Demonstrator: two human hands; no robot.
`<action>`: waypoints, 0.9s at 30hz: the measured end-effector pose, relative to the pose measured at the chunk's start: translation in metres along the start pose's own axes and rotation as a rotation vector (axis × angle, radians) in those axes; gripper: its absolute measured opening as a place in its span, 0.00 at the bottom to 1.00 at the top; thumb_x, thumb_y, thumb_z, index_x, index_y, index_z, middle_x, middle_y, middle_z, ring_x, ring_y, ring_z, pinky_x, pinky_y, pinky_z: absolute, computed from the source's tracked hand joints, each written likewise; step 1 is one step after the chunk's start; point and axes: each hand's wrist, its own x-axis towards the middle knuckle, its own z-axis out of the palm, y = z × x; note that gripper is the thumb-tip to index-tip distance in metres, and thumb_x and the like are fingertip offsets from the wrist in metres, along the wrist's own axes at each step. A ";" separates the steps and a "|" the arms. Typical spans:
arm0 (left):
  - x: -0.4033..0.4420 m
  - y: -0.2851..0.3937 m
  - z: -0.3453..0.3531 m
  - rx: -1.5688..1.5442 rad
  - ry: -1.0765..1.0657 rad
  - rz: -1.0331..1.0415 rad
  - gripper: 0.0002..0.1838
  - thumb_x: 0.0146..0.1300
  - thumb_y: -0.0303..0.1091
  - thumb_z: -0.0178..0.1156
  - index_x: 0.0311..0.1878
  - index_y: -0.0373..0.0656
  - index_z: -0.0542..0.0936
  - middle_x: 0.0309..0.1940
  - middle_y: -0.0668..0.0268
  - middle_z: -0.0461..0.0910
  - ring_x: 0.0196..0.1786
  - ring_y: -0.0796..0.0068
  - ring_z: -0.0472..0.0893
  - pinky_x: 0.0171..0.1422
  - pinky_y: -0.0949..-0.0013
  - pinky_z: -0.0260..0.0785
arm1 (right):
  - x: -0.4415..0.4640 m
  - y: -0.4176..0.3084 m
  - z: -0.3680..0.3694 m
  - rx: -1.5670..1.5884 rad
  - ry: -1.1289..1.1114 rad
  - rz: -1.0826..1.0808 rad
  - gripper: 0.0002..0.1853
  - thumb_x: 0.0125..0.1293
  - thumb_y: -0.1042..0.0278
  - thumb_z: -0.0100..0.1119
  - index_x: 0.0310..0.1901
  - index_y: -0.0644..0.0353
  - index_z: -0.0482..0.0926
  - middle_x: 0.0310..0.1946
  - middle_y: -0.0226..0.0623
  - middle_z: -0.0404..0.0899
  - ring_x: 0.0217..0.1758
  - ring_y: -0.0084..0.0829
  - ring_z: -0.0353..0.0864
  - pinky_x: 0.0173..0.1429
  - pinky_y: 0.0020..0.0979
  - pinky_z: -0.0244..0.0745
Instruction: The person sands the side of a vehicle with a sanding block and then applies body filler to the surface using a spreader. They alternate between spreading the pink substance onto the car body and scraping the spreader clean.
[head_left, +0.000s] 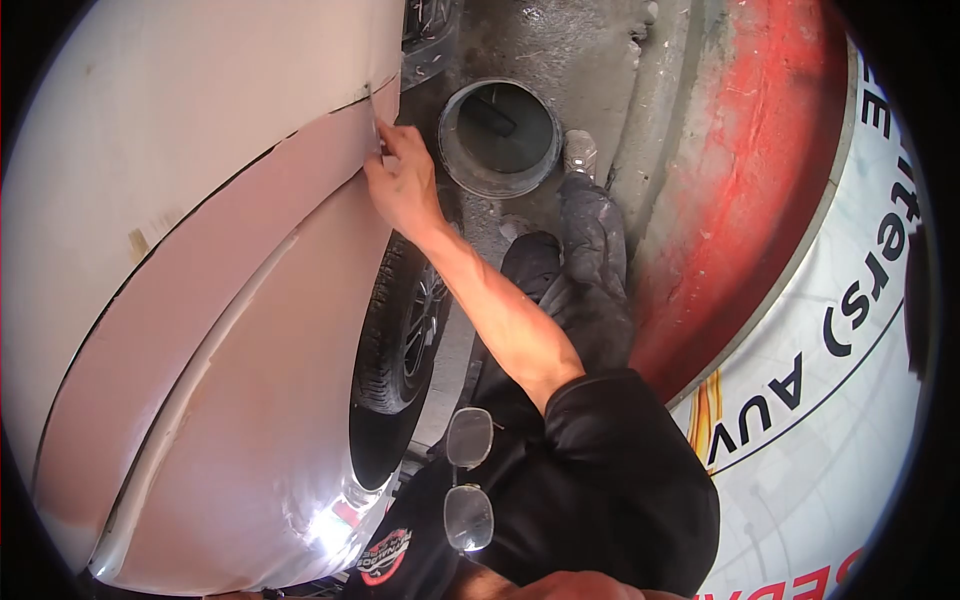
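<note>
My right hand (403, 185) reaches across to the side of a car with a dull pinkish finish. Its fingers are bent and pinched together at the end of a long raised pinkish panel (215, 215), close to a narrow gap. Whatever may lie between the fingertips is too small to make out. Below the hand, a lower rounded car panel (240, 390) curves over a wheel (400, 330). My left hand is out of view.
A round bucket (548, 178) of dark liquid with a dark block in it stands on the wet floor beside my shoe (580, 152). A red-painted kerb (720, 190) and a lettered white banner (850, 400) run along the right. Glasses (470, 437) hang from my black shirt.
</note>
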 end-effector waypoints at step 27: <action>-0.030 0.058 0.016 0.238 -0.043 0.014 0.12 0.75 0.36 0.56 0.53 0.39 0.70 0.34 0.70 0.65 0.36 0.77 0.69 0.49 0.68 0.68 | -0.054 -0.067 -0.052 0.044 -0.254 0.226 0.18 0.61 0.69 0.56 0.48 0.76 0.79 0.29 0.45 0.81 0.29 0.37 0.80 0.39 0.36 0.77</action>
